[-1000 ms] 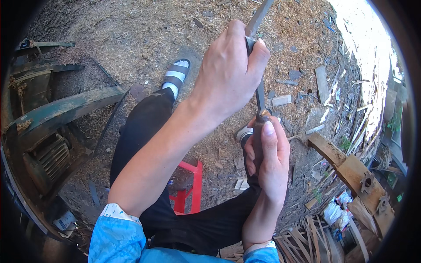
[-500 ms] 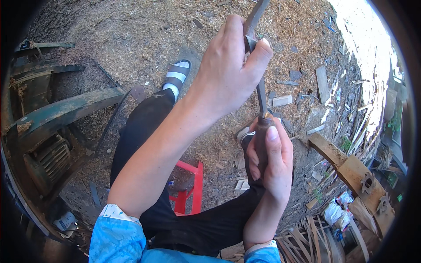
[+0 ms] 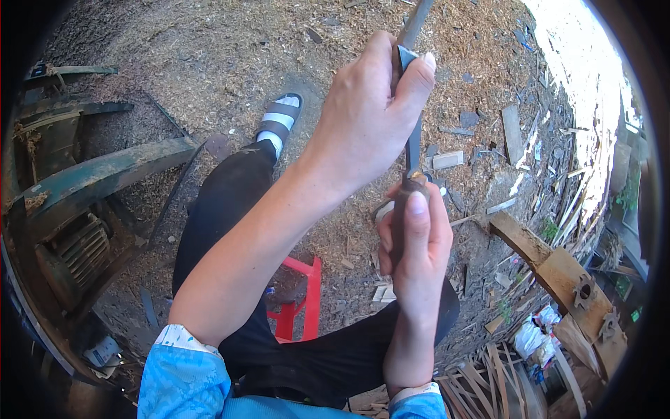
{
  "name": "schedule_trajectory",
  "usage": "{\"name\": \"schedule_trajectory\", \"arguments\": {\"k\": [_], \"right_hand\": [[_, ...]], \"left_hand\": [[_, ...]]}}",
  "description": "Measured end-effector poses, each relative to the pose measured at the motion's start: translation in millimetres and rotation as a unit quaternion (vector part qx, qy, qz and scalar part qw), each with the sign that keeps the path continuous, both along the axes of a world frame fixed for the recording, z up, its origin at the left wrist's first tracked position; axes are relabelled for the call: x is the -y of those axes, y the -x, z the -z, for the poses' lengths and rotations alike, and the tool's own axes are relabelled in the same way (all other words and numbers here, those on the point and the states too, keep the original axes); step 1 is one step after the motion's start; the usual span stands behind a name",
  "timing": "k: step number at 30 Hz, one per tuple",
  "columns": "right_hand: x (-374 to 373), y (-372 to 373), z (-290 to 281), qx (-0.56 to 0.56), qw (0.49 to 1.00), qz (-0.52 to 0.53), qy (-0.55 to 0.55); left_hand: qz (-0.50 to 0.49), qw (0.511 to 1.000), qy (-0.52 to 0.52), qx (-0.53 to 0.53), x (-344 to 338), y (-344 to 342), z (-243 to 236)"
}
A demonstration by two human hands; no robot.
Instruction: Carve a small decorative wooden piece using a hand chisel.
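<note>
A long-bladed metal tool (image 3: pixel 414 140) with a dark wooden handle (image 3: pixel 400 227) is held up in front of me. My right hand (image 3: pixel 424 251) wraps round that handle, thumb laid along its upper end. From there a narrow dark shank runs up behind my left hand (image 3: pixel 363 122), which is closed round the metal part higher up. Above the left thumb a flat grey length (image 3: pixel 417 24) reaches the top edge of the picture. Whether the dark wedge at that thumb is a separate piece, I cannot tell; my fingers hide it.
A red plastic stool (image 3: pixel 312 300) is below my arms, between my legs. Rusty green machinery (image 3: pixel 112 167) with a finned motor stands at left. To the right lie a wooden beam (image 3: pixel 520 237) with metal fittings, white plastic bags (image 3: pixel 532 342) and thin wood strips (image 3: pixel 488 384). Wood chips cover the ground.
My right hand and the handle have shifted left and slightly up. My left hand has come down a little, still closed on the tool. My right knee now shows beside the right wrist.
</note>
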State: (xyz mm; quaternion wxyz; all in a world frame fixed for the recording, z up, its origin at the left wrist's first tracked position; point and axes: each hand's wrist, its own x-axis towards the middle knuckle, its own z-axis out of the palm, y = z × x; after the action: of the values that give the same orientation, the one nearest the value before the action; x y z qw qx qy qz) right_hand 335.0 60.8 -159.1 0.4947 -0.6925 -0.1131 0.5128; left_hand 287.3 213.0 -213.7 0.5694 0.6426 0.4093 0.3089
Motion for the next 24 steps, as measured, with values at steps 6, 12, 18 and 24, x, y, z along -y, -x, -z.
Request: {"name": "schedule_trajectory", "arguments": {"k": [6, 12, 18, 24], "right_hand": [[12.8, -34.4, 0.2, -0.097, 0.992, -0.070, -0.039], [12.8, -33.4, 3.3, -0.056, 0.997, -0.052, -0.027], [2.0, -3.8, -2.5, -0.035, 0.999, -0.003, -0.006], [-0.2, 28.0, 10.4, 0.067, 0.997, 0.024, -0.013]], "left_hand": [[0.016, 0.999, -0.033, 0.027, -3.8, 1.6, 4.4], [-0.011, 0.997, -0.081, 0.011, 1.5, 1.6, 5.4], [-0.042, 0.994, -0.102, 0.007, -1.7, -0.5, 4.2], [-0.037, 0.997, -0.068, 0.016, 1.3, -0.3, 2.0]]}}
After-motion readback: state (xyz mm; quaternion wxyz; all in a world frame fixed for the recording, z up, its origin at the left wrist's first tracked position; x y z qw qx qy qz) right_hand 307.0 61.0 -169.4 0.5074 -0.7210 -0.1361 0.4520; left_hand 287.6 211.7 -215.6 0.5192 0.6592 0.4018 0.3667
